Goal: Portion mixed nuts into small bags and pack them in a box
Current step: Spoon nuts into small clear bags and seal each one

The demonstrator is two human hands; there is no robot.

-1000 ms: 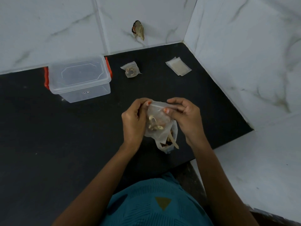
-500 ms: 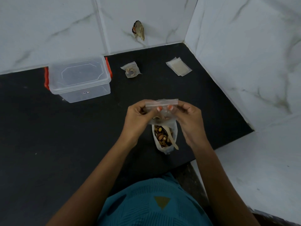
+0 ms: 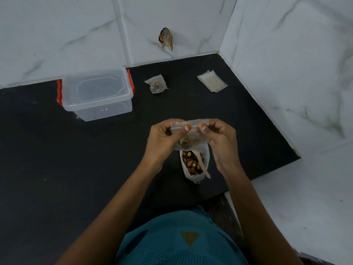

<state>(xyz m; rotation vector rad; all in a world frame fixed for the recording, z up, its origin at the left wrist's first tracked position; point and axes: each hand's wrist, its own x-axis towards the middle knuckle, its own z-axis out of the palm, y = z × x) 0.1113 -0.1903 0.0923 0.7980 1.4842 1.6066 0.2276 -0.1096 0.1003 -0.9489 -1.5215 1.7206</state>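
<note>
Now the small bag (image 3: 191, 137) of nuts is held up flat in the middle of the frame, not slumped low like a second ago. The left hand (image 3: 162, 138) and right hand (image 3: 219, 136) each pinch its top strip, thumbs nearly touching. I think the top is being pressed shut, so it can soon go in the box (image 3: 97, 94) at the upper left.

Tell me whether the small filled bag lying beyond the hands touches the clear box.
Apart. The head view shows bare black counter between the small filled bag and the clear box.
</note>
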